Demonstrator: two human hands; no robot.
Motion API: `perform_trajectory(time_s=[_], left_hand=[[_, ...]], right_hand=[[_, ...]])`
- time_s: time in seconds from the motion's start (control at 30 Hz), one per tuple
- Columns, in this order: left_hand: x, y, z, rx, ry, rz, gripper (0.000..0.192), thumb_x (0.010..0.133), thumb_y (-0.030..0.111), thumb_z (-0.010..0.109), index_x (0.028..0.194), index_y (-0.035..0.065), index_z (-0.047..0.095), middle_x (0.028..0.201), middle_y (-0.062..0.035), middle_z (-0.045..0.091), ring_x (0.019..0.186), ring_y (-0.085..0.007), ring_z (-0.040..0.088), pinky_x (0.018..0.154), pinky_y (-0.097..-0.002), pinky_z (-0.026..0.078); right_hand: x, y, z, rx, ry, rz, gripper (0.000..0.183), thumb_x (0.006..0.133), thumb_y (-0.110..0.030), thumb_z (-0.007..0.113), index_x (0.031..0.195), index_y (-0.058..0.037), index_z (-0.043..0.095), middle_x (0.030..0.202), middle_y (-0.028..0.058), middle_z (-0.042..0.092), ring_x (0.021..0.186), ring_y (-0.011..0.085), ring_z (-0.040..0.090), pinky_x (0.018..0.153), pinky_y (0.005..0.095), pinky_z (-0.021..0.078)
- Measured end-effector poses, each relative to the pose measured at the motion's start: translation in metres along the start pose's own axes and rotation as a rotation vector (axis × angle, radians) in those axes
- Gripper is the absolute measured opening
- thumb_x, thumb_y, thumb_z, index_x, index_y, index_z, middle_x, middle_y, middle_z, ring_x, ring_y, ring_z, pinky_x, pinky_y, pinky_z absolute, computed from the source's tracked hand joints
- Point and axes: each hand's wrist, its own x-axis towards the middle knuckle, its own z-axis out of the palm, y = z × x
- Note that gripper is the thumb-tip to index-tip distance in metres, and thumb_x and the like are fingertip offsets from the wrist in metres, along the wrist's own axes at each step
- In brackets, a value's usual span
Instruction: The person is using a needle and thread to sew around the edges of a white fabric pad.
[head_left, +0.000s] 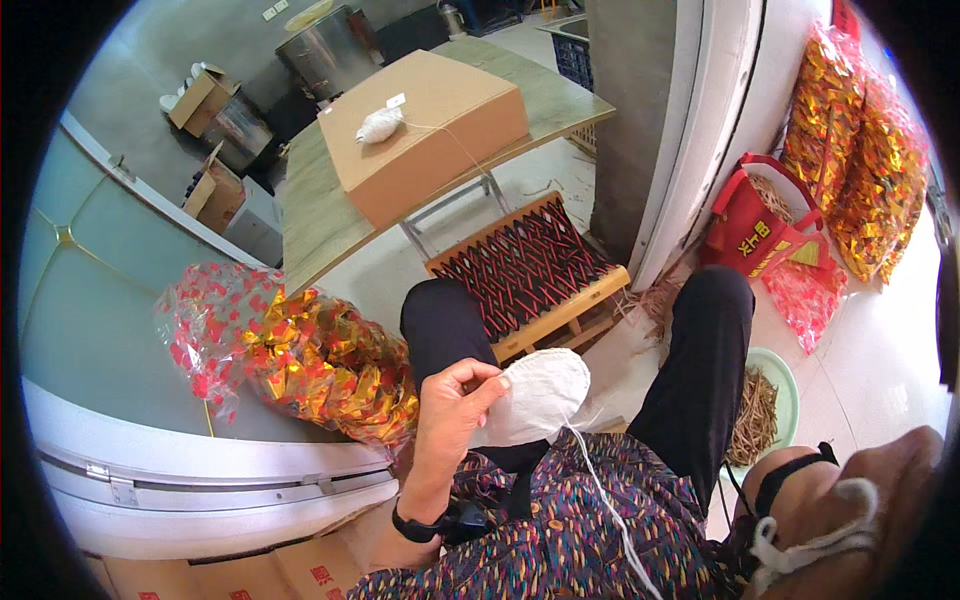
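Note:
My left hand (461, 397) pinches the edge of a flat, oval white cloth insole (544, 386) between thumb and fingers, above my lap. Stitching runs along the insole's curved rim. From its lower part a white thread (600, 480) leads down across my patterned shirt and leaves the lower edge of view. Off to the lower right, close to the camera, my right hand (885, 487) is raised with white thread looped about it. Its fingertips are blurred and partly lost at the dark rim. No needle can be made out.
A thread ball (380, 125) lies on a cardboard box (431, 112) on the table (311, 225). Before my knees stands a corded stool (525, 270). Wrapped gold bundles (330, 360) lie left. A green basin (786, 397) of sticks and a red bag (757, 232) are right.

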Motion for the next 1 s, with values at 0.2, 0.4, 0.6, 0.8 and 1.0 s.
perform_trajectory(time_s=[0.2, 0.4, 0.6, 0.8, 1.0], left_hand=[[-0.001, -0.002, -0.003, 0.046, 0.025, 0.0, 0.01, 0.078, 0.01, 0.067, 0.08, 0.0007, 0.065, 0.062, 0.0034, 0.055, 0.048, -0.0012, 0.042, 0.044, -0.0169, 0.031], [0.007, -0.003, 0.002, 0.054, 0.022, -0.029, 0.006, 0.075, 0.005, 0.066, 0.077, -0.0002, 0.064, 0.065, -0.0007, 0.058, 0.05, -0.0036, 0.045, 0.044, -0.0179, 0.033], [0.009, -0.006, -0.001, 0.036, 0.03, -0.092, 0.008, 0.076, 0.006, 0.066, 0.08, 0.0002, 0.066, 0.066, 0.0005, 0.059, 0.05, -0.0026, 0.044, 0.046, -0.0168, 0.033], [0.016, -0.002, 0.012, 0.053, -0.013, -0.1, 0.01, 0.078, 0.008, 0.066, 0.084, -0.0002, 0.066, 0.067, 0.0024, 0.059, 0.055, -0.0016, 0.045, 0.05, -0.0171, 0.034], [0.02, -0.015, 0.025, 0.21, -0.068, -0.099, 0.007, 0.078, 0.008, 0.066, 0.082, 0.0026, 0.065, 0.065, 0.0045, 0.056, 0.055, -0.0003, 0.043, 0.047, -0.0167, 0.03]], right_hand=[[-0.011, 0.012, 0.001, 0.109, -0.029, -0.005, 0.012, 0.08, -0.01, 0.057, 0.086, -0.0002, 0.059, 0.064, 0.0095, 0.059, 0.049, 0.0189, 0.057, 0.048, 0.0287, 0.0484], [-0.023, 0.022, -0.005, 0.245, -0.085, -0.005, 0.015, 0.079, -0.012, 0.059, 0.09, -0.0022, 0.059, 0.067, 0.0093, 0.059, 0.05, 0.0188, 0.057, 0.048, 0.0288, 0.0481], [-0.034, 0.043, -0.01, 0.45, -0.192, -0.026, 0.019, 0.078, -0.014, 0.062, 0.094, -0.0042, 0.059, 0.07, 0.0091, 0.06, 0.052, 0.0188, 0.057, 0.048, 0.0289, 0.0478], [-0.041, 0.063, -0.03, 0.561, -0.212, 0.011, 0.023, 0.078, -0.016, 0.064, 0.098, -0.0062, 0.059, 0.073, 0.0089, 0.06, 0.053, 0.0188, 0.057, 0.049, 0.029, 0.0475], [-0.061, 0.123, -0.027, -0.477, 0.303, 0.738, 0.007, 0.085, -0.005, 0.057, 0.088, -0.0003, 0.053, 0.073, 0.0074, 0.054, 0.063, 0.0108, 0.056, 0.055, 0.0259, 0.0434]])
